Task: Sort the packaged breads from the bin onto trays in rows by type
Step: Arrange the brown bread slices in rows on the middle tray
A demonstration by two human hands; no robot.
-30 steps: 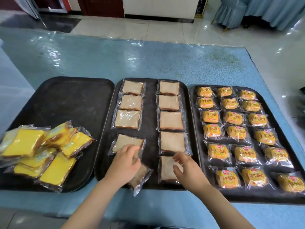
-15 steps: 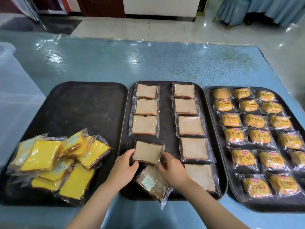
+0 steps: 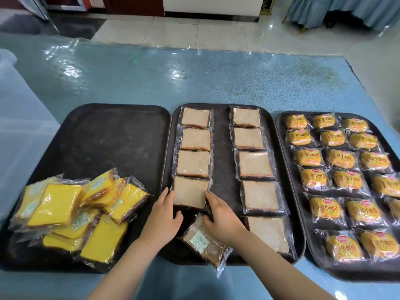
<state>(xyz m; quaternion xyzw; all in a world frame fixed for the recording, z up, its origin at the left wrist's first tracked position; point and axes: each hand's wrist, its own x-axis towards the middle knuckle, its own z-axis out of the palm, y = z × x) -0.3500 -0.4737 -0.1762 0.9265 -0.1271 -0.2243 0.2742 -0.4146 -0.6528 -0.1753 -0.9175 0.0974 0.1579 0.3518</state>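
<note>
Both hands rest on one brown bread slice packet (image 3: 190,192), fourth in the left column of the middle tray (image 3: 223,169). My left hand (image 3: 164,215) presses its left edge and my right hand (image 3: 220,215) its right edge, fingers spread against the wrapper. Below them a loose brown packet (image 3: 203,241) lies tilted over the tray's front rim. The right column holds several brown slices (image 3: 255,164) in line. A heap of yellow cake packets (image 3: 75,213) sits on the left tray (image 3: 112,137). The right tray (image 3: 300,213) carries rows of small orange buns (image 3: 342,159).
A translucent plastic bin (image 3: 13,131) stands at the far left edge. The trays lie on a blue table under a clear plastic sheet (image 3: 173,74). Tiled floor and a blue-draped chair (image 3: 346,11) lie beyond the table's far edge.
My right hand came over from the right column to the fourth left-column packet. Both hands pushed that packet up against the third one and squared it.
</note>
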